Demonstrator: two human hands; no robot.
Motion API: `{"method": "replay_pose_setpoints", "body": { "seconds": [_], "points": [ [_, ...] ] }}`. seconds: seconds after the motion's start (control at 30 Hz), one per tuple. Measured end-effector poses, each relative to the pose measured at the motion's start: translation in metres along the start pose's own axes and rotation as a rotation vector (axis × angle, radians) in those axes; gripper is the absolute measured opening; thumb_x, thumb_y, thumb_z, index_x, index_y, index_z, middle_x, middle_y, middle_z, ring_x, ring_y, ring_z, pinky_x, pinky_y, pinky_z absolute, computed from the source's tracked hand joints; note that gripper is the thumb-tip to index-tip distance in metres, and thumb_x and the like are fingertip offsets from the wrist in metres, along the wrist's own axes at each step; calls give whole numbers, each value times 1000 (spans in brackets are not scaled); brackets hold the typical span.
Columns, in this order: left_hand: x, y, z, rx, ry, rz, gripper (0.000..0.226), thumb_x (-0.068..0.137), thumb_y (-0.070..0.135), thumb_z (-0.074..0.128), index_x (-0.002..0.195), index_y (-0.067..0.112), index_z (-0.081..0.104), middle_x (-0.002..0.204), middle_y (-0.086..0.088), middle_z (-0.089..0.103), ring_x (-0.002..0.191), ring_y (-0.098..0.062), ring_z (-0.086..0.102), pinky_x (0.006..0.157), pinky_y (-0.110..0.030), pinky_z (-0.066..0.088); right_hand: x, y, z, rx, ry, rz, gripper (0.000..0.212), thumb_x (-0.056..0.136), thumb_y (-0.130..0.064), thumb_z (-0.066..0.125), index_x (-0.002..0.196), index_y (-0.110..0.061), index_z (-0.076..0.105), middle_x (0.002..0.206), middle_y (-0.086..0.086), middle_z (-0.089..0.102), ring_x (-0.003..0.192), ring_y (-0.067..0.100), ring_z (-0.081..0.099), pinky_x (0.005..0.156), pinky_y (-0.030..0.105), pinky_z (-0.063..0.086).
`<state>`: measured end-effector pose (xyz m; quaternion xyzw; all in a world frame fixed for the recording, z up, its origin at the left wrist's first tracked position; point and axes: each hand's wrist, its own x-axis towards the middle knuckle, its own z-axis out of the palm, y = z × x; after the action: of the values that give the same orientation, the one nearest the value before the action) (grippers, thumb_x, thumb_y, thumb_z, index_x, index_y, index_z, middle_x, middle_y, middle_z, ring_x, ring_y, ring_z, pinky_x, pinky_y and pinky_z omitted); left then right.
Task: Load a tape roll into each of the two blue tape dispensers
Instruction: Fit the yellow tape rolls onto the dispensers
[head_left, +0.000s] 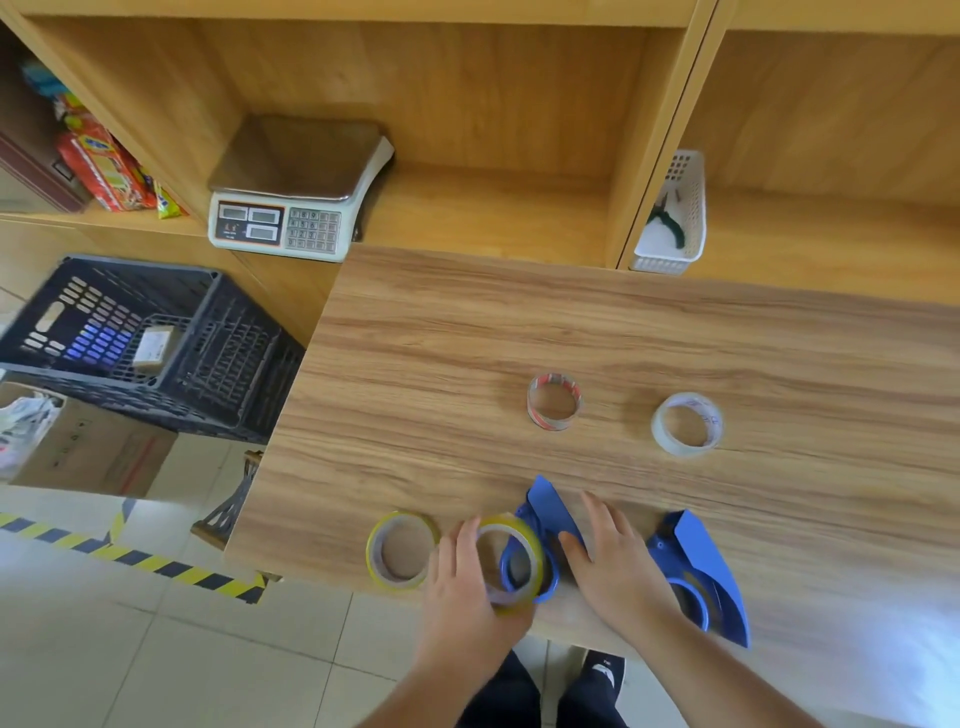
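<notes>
Two blue tape dispensers lie near the table's front edge. My left hand (465, 582) grips a yellow-edged tape roll (511, 558) held against the round hub of the left blue dispenser (548, 512). My right hand (610, 558) rests flat on that dispenser's right side, fingers spread. The second blue dispenser (704, 566) lies just right of my right wrist, its hub bare. Another yellow-edged roll (400, 551) lies flat to the left of my left hand.
A red-printed tape roll (554, 401) and a clear roll (687, 423) lie farther back on the wooden table (467, 338). A scale (298, 192) and a white basket (672, 218) sit in the shelf behind. A dark crate (140, 343) stands at the left.
</notes>
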<state>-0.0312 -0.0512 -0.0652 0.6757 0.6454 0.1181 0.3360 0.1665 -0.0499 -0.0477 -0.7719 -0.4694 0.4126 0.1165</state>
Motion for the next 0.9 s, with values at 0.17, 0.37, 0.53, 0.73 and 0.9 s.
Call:
{"method": "replay_pose_setpoints", "body": {
  "seconds": [0.17, 0.37, 0.53, 0.73, 0.9],
  "points": [
    [-15, 14, 29, 42, 4, -26, 104, 53, 53, 75, 145, 20, 40, 128, 8, 47, 120, -18, 49, 98, -31, 48, -6, 8, -4, 16, -15, 16, 61, 104, -46, 43, 159, -30, 23, 160, -4, 35, 145, 20, 36, 114, 39, 38],
    [-14, 25, 43, 47, -18, -118, 108, 59, 53, 76, 150, 16, 31, 135, 3, 43, 127, -21, 42, 106, -32, 42, -14, 20, -11, 31, -16, 37, 59, 105, -48, 38, 159, -30, 23, 162, -3, 33, 147, 21, 33, 114, 41, 38],
    [-9, 32, 53, 38, 8, -186, 105, 60, 55, 77, 147, 19, 29, 132, 4, 43, 123, -20, 42, 105, -33, 42, -18, 24, -16, 45, -11, 36, 58, 104, -48, 37, 158, -33, 24, 160, -4, 34, 146, 19, 35, 111, 40, 40],
    [-2, 31, 65, 57, -13, -248, 107, 59, 52, 78, 146, 16, 27, 135, -1, 42, 125, -24, 41, 107, -36, 42, -18, 26, -17, 29, -23, 35, 58, 105, -49, 37, 158, -33, 22, 159, -3, 35, 144, 18, 36, 109, 37, 41],
    [-4, 29, 54, 58, -10, -234, 110, 61, 64, 68, 150, 21, 20, 149, 2, 32, 135, -21, 34, 111, -38, 39, -16, 21, -14, -2, -29, 26, 59, 104, -49, 38, 159, -31, 22, 159, -3, 35, 145, 19, 35, 112, 39, 40]
  ]
}}
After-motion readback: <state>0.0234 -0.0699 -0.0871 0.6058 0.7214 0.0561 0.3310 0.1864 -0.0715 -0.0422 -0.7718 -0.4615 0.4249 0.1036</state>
